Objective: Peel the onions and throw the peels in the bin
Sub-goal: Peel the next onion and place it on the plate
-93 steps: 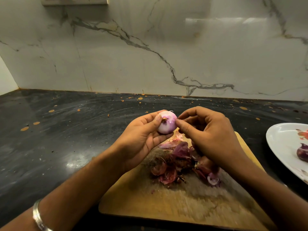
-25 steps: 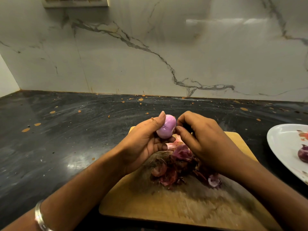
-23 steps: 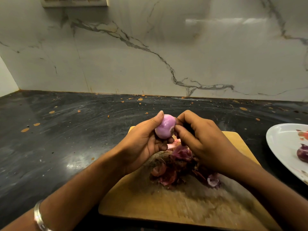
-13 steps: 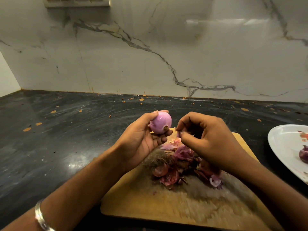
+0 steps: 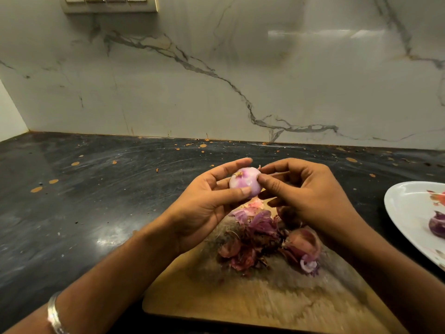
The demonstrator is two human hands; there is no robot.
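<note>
A small pale pink peeled onion is held above the wooden cutting board. My left hand grips it between thumb and fingers, its root end facing me. My right hand touches the onion's right side with thumb and forefinger, the other fingers curled. A heap of purple onion peels lies on the board under both hands. No bin is in view.
A white plate at the right edge holds a dark purple onion. The black stone counter stretches left and back to a marble wall. A switch panel is on the wall at top left.
My left hand has turned the onion so its root end faces me. My right hand, apart from the onion half a second ago, has come back to its right side.
</note>
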